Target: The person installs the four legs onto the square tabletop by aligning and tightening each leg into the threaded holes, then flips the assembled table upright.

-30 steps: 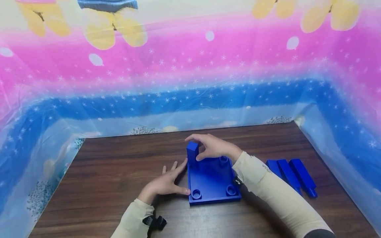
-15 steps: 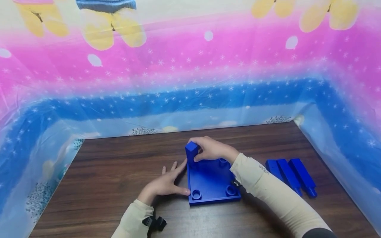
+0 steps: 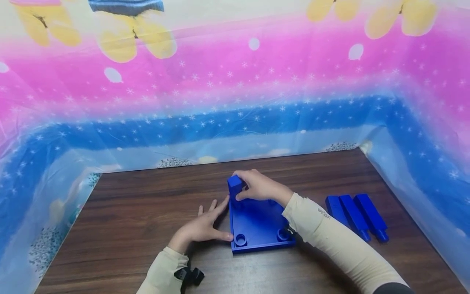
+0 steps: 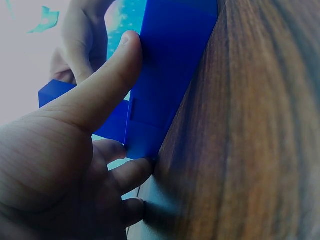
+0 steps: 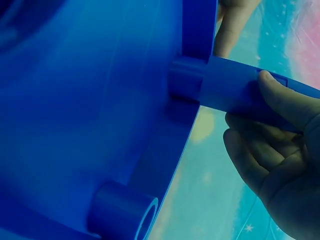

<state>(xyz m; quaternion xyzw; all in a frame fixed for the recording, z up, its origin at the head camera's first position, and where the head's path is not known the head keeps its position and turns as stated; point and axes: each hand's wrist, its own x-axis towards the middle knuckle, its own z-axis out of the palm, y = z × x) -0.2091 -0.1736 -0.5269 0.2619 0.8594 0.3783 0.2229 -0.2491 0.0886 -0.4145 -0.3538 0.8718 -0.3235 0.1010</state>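
A square blue tray-like board (image 3: 258,222) lies on the table with round sockets near its corners. A blue square post (image 3: 235,185) stands upright at its far left corner, its lower end at the socket there in the right wrist view. My right hand (image 3: 262,188) grips the post between thumb and fingers; in the right wrist view the thumb lies along the post (image 5: 230,87). My left hand (image 3: 202,226) has its fingers spread, with thumb and index finger touching the board's left edge. In the left wrist view the thumb rests against the board's side (image 4: 170,65).
Several blue posts (image 3: 371,216) with narrow round ends lie side by side at the right, partly behind the right forearm. The brown wooden table (image 3: 147,204) is bordered at the back and sides by a patterned cloth (image 3: 220,94).
Over the last second the right hand's fingers have closed round the post, and the hand has shifted slightly left. The left hand stays at the board's edge.
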